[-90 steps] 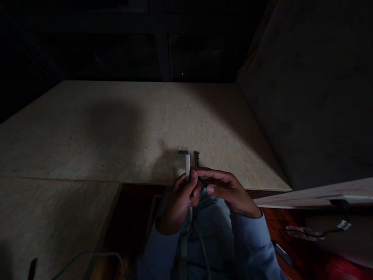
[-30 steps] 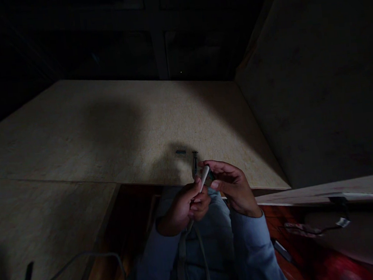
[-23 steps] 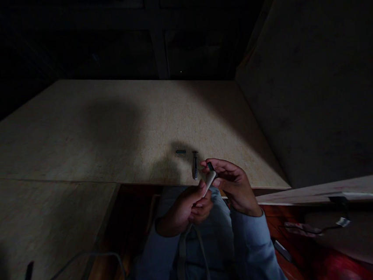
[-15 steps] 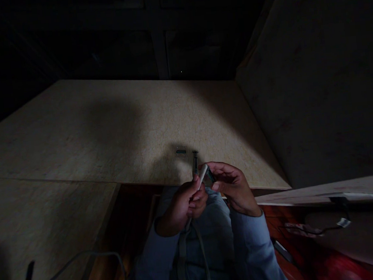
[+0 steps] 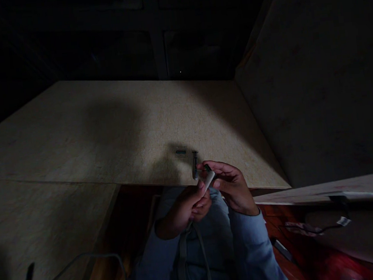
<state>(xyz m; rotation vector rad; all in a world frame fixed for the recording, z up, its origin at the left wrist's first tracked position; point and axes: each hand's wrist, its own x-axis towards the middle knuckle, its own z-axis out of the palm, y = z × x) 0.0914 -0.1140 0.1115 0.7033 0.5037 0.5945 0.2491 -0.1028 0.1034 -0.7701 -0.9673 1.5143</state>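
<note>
In the head view, my left hand [image 5: 188,206] is closed around a slim white stick-like thing [image 5: 208,182], its far end tilted up to the right. My right hand [image 5: 230,182] pinches a small dark green piece [image 5: 207,168] just beyond that end. The two things are very close; I cannot tell whether they touch. Just left of my right fingertips, a thin dark and clear thing shaped like a syringe [image 5: 195,164] lies on the tabletop [image 5: 123,137]. Another small dark green strip [image 5: 181,151] lies to its left.
A tall pale panel [image 5: 319,78] borders the tabletop on the right. A grey cable [image 5: 69,265] crosses the lower left surface near a dark slot [image 5: 29,275]. Below right, a dark cord [image 5: 323,230] and a red thing [image 5: 340,264] show. The light is dim.
The white stick's end has moved slightly right and down, and is turned closer to my right hand. The green piece in my right fingers has tilted and shows less.
</note>
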